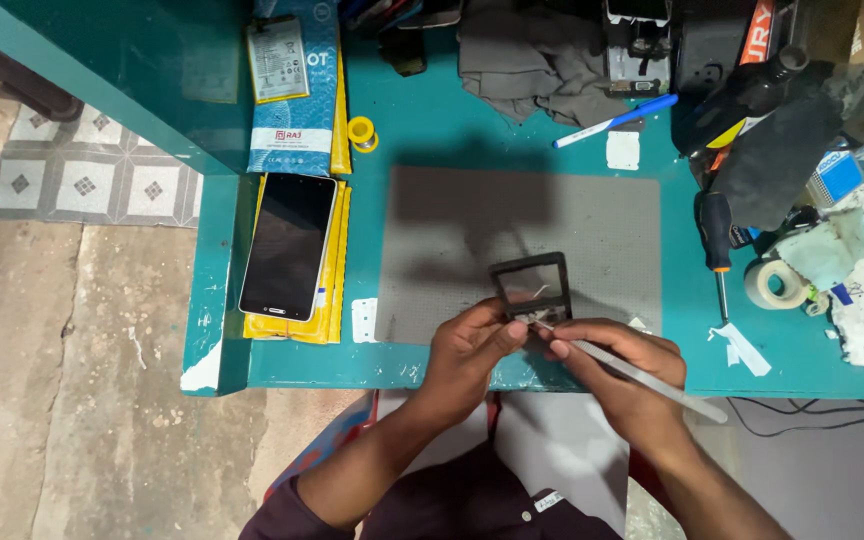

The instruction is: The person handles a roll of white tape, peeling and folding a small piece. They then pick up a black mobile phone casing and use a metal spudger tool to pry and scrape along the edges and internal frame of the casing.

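I see a teal workbench (pixel 452 130) above a worn concrete floor, with a grey work mat (pixel 432 250) laid on its middle, and I place everything by that mat. At the mat's near edge my left hand (pixel 467 345) pinches the lower end of a small black phone frame (pixel 530 287), a thin open rectangle held slightly tilted above the mat. I judge it light and fairly stiff but easily bent or cracked, since it is only narrow bars round an opening; the solid lower end, where the fingers are closed on it now, looks the safest grip. My right hand (pixel 617 365) is closed round thin metal tweezers (pixel 642 375), held like a pen, the tip reaching the frame's lower end just beside the left thumb. Both wrists hang off the bench's front edge, forearms converging. Left of the mat a black phone (pixel 287 245) lies face up on yellow envelopes (pixel 332 260). Right of it lie a screwdriver (pixel 717 240) and a tape roll (pixel 777 283); beyond its far edge, a blue pen (pixel 614 121) and grey cloth (pixel 527 55).
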